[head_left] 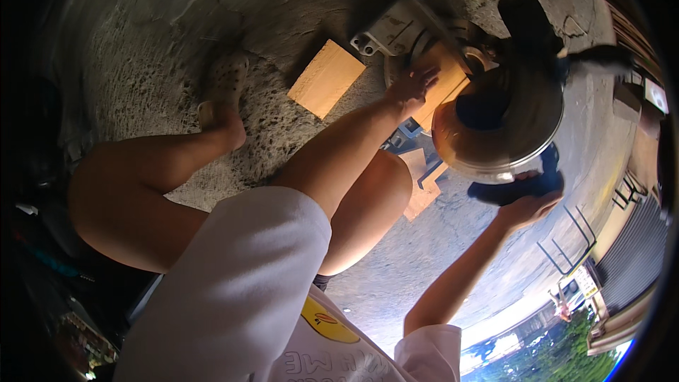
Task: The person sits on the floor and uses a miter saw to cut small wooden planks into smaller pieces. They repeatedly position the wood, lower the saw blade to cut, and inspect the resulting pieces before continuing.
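Note:
A chop saw with a shiny round blade guard (488, 141) and dark upper housing stands on the concrete. A light wooden board (445, 78) lies on its metal base (403, 25), partly hidden behind the guard. My left hand (414, 88) rests on this board with fingers apart, left of the guard. My right hand (529, 206) is closed around the black saw handle (516, 187) below the guard. A separate rectangular board (325, 78) lies flat to the left of the saw. More cut wood pieces (421, 201) lie beside my knee.
Rough concrete floor (155, 56) surrounds my bent legs and my foot in a perforated clog (223, 85). A dark metal rack (566, 244) is at the right, near a corrugated shutter (633, 255). A distant person (562, 304) and trees (573, 346) show at the lower right.

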A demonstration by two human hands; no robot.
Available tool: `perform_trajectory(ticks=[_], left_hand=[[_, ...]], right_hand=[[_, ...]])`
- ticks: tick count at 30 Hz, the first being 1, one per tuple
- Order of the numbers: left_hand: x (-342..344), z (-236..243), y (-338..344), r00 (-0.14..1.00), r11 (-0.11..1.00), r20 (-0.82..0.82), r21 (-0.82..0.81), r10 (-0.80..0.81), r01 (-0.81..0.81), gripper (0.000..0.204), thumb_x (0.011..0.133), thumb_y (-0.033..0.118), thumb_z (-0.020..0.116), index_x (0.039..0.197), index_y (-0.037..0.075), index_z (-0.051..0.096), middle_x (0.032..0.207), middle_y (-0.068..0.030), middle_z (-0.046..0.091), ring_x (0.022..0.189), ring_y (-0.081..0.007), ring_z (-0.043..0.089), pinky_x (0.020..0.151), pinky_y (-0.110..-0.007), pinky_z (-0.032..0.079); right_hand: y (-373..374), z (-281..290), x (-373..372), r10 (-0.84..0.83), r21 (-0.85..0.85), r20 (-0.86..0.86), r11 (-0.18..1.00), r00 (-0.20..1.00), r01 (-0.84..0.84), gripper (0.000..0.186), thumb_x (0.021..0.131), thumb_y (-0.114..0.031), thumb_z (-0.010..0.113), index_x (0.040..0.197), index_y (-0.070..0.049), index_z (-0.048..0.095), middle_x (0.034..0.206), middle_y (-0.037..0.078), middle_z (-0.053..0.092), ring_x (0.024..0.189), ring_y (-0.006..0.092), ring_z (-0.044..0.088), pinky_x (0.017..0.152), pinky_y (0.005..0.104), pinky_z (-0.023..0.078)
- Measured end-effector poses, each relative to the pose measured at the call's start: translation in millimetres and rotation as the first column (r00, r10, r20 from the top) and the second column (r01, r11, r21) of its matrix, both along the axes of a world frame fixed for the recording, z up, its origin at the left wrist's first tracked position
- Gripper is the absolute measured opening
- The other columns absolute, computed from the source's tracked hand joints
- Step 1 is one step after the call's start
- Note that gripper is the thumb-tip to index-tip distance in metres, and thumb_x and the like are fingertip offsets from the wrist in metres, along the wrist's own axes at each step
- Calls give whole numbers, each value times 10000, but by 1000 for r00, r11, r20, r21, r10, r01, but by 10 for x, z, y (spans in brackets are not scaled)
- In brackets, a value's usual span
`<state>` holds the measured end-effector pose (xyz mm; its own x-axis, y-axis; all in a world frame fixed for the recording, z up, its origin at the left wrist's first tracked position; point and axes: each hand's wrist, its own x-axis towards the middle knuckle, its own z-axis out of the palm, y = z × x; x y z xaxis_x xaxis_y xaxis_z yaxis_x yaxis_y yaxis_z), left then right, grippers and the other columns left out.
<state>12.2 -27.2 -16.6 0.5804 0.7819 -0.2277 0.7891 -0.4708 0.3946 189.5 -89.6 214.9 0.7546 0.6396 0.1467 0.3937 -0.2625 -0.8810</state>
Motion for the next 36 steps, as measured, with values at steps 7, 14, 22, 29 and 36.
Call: perform_trajectory(ticks=[7,14,22,29,36], left_hand=[[15,-113,57,962,959,-211,183,-175,215,589,947,227,378,1492,35,262,1588,-90,184,1464,-238,155,1201,-411,120],[-30,-37,63,939,938,-251,192,-236,288,1043,705,480,744,1484,-5,248,1573,-152,189,1456,-292,152,1201,-415,99],[-43,-148,90,950,938,-231,226,-211,263,891,804,437,653,1475,-7,271,1571,-153,190,1459,-297,134,1208,-422,87],[-9,-26,88,908,957,-352,91,-227,275,585,965,225,379,1501,39,235,1593,-114,146,1466,-294,125,1210,-444,55],[-17,320,137,843,907,-422,102,-332,408,607,951,224,424,1494,21,244,1593,-134,131,1466,-313,103,1200,-475,50]], right_hand=[[795,535,1103,165,-121,-349,968,922,-219,563,1022,-492,304,1130,-10,573,747,93,593,601,200,551,597,334,492],[1363,668,1492,20,-325,-404,932,915,-164,573,1011,-501,333,974,-4,616,738,99,632,586,198,593,583,344,532],[1358,707,1374,30,-321,-358,935,933,-154,556,1009,-505,338,966,-24,613,718,93,625,583,199,582,585,344,524],[1220,683,1285,15,-316,-380,938,925,-145,564,1007,-517,334,982,-25,610,734,81,612,585,187,567,588,327,513],[1029,795,928,-48,-280,-305,959,951,-41,444,1039,-417,321,1141,-83,594,716,71,598,573,162,556,557,306,503]])
